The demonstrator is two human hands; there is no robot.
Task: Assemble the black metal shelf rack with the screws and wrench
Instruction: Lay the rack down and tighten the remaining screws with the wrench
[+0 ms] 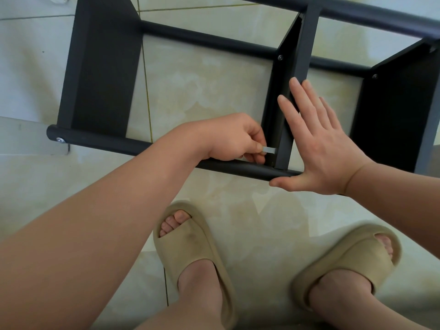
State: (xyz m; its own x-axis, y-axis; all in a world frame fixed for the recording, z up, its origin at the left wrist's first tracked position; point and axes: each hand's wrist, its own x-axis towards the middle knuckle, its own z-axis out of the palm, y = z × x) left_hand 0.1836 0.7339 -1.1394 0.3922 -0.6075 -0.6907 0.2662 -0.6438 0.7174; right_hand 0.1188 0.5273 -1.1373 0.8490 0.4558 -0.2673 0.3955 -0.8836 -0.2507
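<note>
The black metal shelf rack (104, 67) lies on its side on the tiled floor, three shelf panels running between round black tubes. My left hand (234, 139) is shut on a small silver wrench (269, 150), whose tip sits at the joint where the middle shelf panel (295, 75) meets the near tube (114, 144). My right hand (319, 144) is flat and open, fingers spread, pressed against the middle panel, with its thumb along the near tube. Silver screws show at the near tube's left end (60, 139) and on the far tube (280, 57).
My two feet in beige slippers (197, 253) stand on the cream floor tiles just in front of the rack. A third shelf panel (395, 120) is at the right edge. White sheeting (23, 67) covers the floor at the left.
</note>
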